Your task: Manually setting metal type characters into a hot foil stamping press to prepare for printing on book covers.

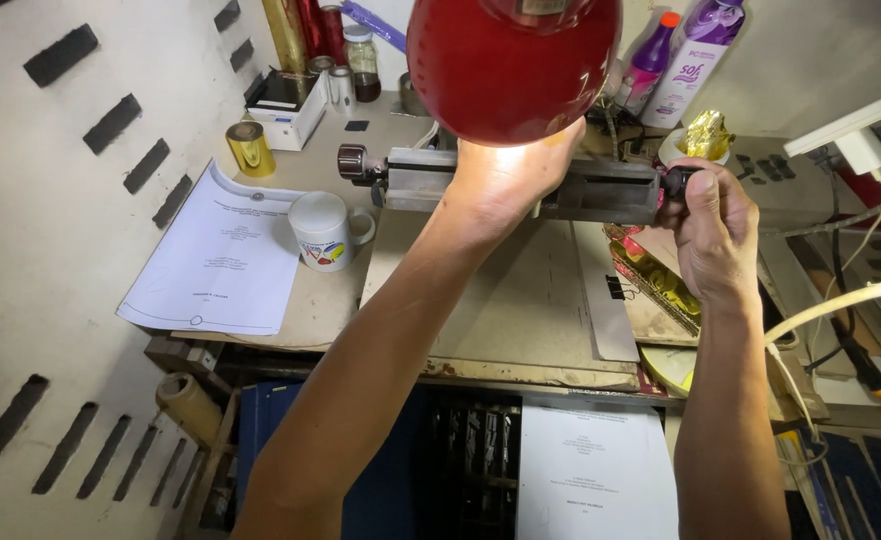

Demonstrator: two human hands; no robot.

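- Basically, both hands are on a long grey metal clamp bar (521, 185) lying across the back of the work board (501, 300), under a red lamp shade (513, 65).
- Left hand (506, 175) lies flat on top of the bar near its middle, palm down, pressing it; the fingers run under the lamp's lower edge, so I cannot tell if they are spread or curled.
- Right hand (713, 225) is closed in a pinch on the dark knob (675, 182) at the bar's right end, thumb and fingers wrapped round it.
- Matching dark knob (352, 161) at the left end is untouched.
- Progress, judged from this view: bar is set in place and held down, and the right knob is being worked. How tight it is cannot be read. The left knob looks like it is not yet attended to.
- Nothing visibly lies between bar and board, though the lamp and hands hide part of it.
- Around: white mug (326, 230) just left of the board, beside a white printed sheet (216, 255); gold foil roll (251, 148) behind it; black binder clip (616, 288) on a grey strip at the board's right edge; purple and white bottles (676, 60) at the back; crumpled gold foil (706, 135) near the right hand; another printed sheet (596, 470) lower down.
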